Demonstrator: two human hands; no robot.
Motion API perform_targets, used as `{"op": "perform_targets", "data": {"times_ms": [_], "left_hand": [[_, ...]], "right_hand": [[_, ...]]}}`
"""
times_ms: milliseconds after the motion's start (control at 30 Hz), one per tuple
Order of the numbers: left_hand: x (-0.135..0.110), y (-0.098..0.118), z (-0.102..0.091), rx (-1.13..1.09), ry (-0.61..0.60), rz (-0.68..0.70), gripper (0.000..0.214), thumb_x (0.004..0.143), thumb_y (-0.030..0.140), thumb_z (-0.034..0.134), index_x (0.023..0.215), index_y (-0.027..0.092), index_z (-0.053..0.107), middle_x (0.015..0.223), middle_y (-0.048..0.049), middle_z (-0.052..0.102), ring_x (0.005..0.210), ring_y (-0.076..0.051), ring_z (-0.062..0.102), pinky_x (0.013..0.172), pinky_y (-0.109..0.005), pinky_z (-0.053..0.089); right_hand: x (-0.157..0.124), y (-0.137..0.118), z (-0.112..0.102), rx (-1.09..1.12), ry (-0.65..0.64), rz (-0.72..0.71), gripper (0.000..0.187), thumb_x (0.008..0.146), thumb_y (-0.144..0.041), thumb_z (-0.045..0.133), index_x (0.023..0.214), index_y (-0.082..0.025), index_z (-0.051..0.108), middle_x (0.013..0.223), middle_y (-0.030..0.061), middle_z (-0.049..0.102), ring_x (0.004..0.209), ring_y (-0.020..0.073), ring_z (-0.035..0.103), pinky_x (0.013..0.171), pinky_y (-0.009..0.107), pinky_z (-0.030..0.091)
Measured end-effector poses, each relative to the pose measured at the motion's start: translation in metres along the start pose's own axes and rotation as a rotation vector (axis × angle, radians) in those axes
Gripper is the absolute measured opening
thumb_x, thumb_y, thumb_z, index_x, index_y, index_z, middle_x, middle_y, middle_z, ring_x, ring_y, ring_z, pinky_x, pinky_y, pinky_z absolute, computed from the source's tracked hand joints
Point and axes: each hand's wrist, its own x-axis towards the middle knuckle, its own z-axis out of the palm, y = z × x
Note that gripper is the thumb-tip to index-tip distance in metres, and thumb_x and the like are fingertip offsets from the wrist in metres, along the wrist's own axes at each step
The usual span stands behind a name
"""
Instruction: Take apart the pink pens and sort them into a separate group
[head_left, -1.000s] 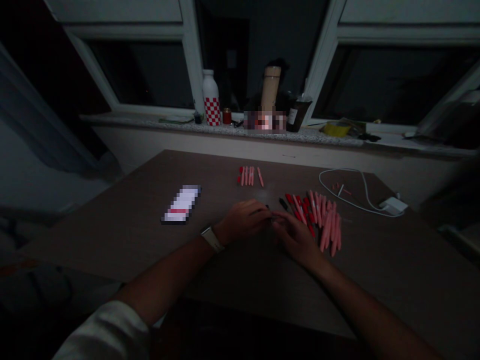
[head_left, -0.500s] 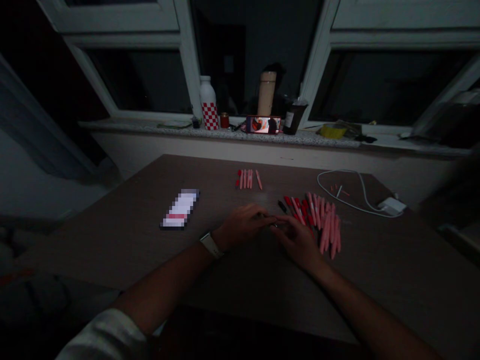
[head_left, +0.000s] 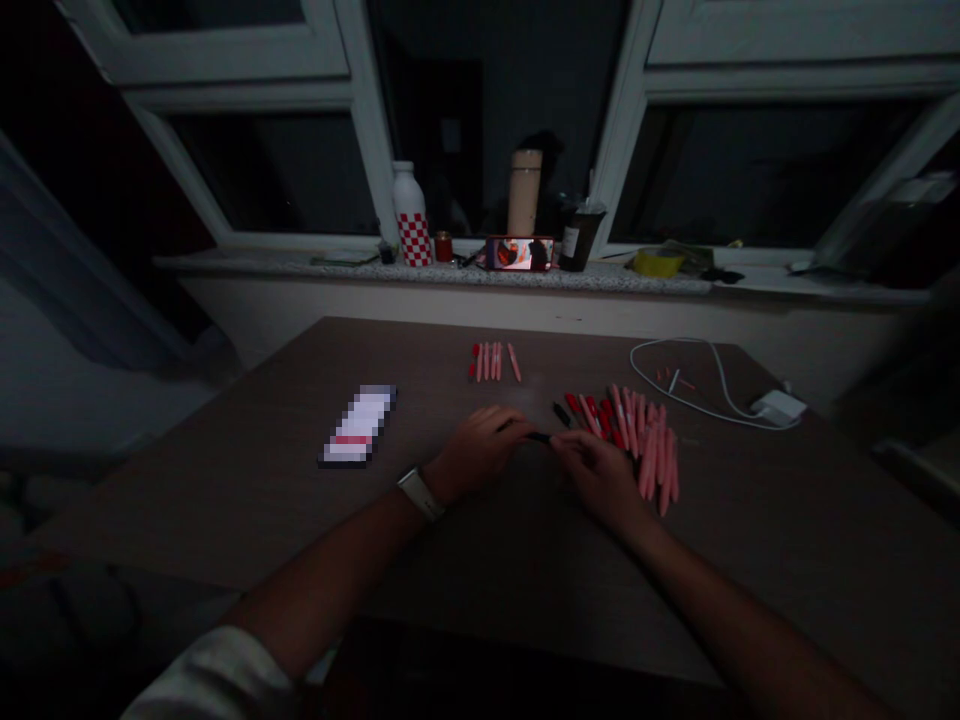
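Observation:
My left hand (head_left: 476,453) and my right hand (head_left: 596,472) meet over the middle of the brown table (head_left: 225,480). Both pinch the ends of a thin dark pen (head_left: 537,437) held level between them. A watch sits on my left wrist. Just right of my right hand lies a heap of pink and red pens (head_left: 637,430). A small row of pink pens (head_left: 493,361) lies farther back, apart from the heap. The room is dim, so fine detail of the dark pen is hard to see.
A phone (head_left: 358,424) lies on the table to the left. A white charger and cable (head_left: 750,400) lie at the right back with a few small pen parts. The windowsill (head_left: 450,270) holds a checked bottle (head_left: 411,216), a flask, a lit phone and other items.
My hands have drawn slightly apart, so the dark pen between them now shows. The view has tilted a little; the pens on the table have not moved.

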Motion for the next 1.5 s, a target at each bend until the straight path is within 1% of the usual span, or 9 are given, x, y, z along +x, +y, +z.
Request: {"op": "perform_targets", "data": {"times_ms": [267, 533, 767, 900, 1067, 1167, 1300, 1433, 1500], "left_hand": [[0.000, 0.002, -0.001, -0.038, -0.108, -0.042, 0.027, 0.098, 0.034, 0.041, 0.110, 0.019, 0.060, 0.103, -0.0059, 0.064, 0.090, -0.018, 0.060, 0.076, -0.029, 0.045], [-0.003, 0.003, 0.003, -0.178, -0.113, -0.045, 0.029, 0.099, 0.033, 0.039, 0.110, 0.018, 0.062, 0.095, -0.0061, 0.066, 0.085, -0.017, 0.062, 0.073, -0.027, 0.044], [-0.002, 0.000, 0.004, -0.363, -0.153, -0.037, 0.027, 0.098, 0.030, 0.041, 0.104, 0.017, 0.065, 0.097, -0.0062, 0.069, 0.087, -0.017, 0.063, 0.079, -0.028, 0.046], [-0.002, 0.001, 0.004, -0.391, -0.125, -0.097, 0.026, 0.097, 0.033, 0.045, 0.109, 0.019, 0.063, 0.103, -0.0069, 0.068, 0.094, -0.019, 0.062, 0.084, -0.030, 0.046], [-0.001, 0.004, 0.004, -0.405, -0.017, -0.132, 0.027, 0.094, 0.036, 0.050, 0.110, 0.018, 0.062, 0.103, -0.0085, 0.060, 0.093, -0.019, 0.058, 0.081, -0.030, 0.046], [-0.001, 0.004, 0.003, -0.414, 0.060, -0.166, 0.026, 0.094, 0.036, 0.050, 0.105, 0.017, 0.064, 0.100, -0.0085, 0.055, 0.091, -0.018, 0.054, 0.079, -0.029, 0.045], [0.000, 0.004, 0.003, -0.480, 0.074, -0.201, 0.024, 0.093, 0.036, 0.052, 0.102, 0.017, 0.061, 0.094, -0.0063, 0.058, 0.089, -0.018, 0.055, 0.079, -0.030, 0.044], [0.000, 0.007, 0.006, -0.676, 0.119, -0.368, 0.024, 0.091, 0.038, 0.054, 0.102, 0.017, 0.058, 0.091, -0.0041, 0.061, 0.085, -0.017, 0.058, 0.077, -0.028, 0.045], [0.001, 0.007, 0.008, -0.817, 0.137, -0.458, 0.023, 0.091, 0.039, 0.054, 0.100, 0.018, 0.056, 0.088, -0.0029, 0.062, 0.081, -0.015, 0.059, 0.073, -0.026, 0.046]], "right_hand": [[0.003, -0.003, -0.007, -0.366, 0.013, -0.188, 0.037, 0.093, -0.042, 0.049, 0.071, -0.019, 0.068, 0.064, 0.0027, 0.067, 0.059, 0.0162, 0.060, 0.055, 0.025, 0.039], [0.004, 0.005, -0.011, -0.271, -0.063, -0.174, 0.031, 0.093, -0.040, 0.052, 0.079, -0.021, 0.073, 0.066, -0.0003, 0.071, 0.063, 0.0177, 0.066, 0.060, 0.025, 0.044], [0.005, 0.001, -0.018, -0.357, -0.134, -0.308, 0.030, 0.093, -0.037, 0.052, 0.076, -0.023, 0.072, 0.068, -0.0010, 0.070, 0.063, 0.0175, 0.065, 0.059, 0.026, 0.042], [0.006, 0.000, -0.018, -0.389, -0.093, -0.297, 0.030, 0.093, -0.040, 0.051, 0.082, -0.022, 0.072, 0.072, 0.0008, 0.072, 0.063, 0.0177, 0.064, 0.058, 0.026, 0.041], [0.008, 0.003, -0.016, -0.377, -0.008, -0.214, 0.041, 0.093, -0.046, 0.049, 0.068, -0.020, 0.068, 0.064, 0.0023, 0.069, 0.059, 0.0170, 0.062, 0.058, 0.027, 0.041], [0.007, 0.001, -0.014, -0.299, 0.003, -0.176, 0.034, 0.091, -0.046, 0.052, 0.079, -0.020, 0.070, 0.068, 0.0024, 0.070, 0.061, 0.0170, 0.063, 0.057, 0.026, 0.043], [0.005, -0.001, -0.010, -0.258, -0.049, -0.222, 0.025, 0.087, -0.039, 0.061, 0.102, -0.020, 0.067, 0.085, 0.0041, 0.072, 0.073, 0.0179, 0.066, 0.064, 0.027, 0.048], [0.004, 0.002, -0.006, -0.254, -0.148, -0.245, 0.035, 0.086, -0.037, 0.062, 0.118, -0.023, 0.060, 0.107, 0.0066, 0.070, 0.093, 0.0201, 0.066, 0.079, 0.032, 0.050], [0.004, 0.005, -0.004, -0.241, -0.193, -0.228, 0.031, 0.089, -0.037, 0.057, 0.117, -0.023, 0.060, 0.108, 0.0065, 0.070, 0.095, 0.0201, 0.066, 0.081, 0.032, 0.050]]}}
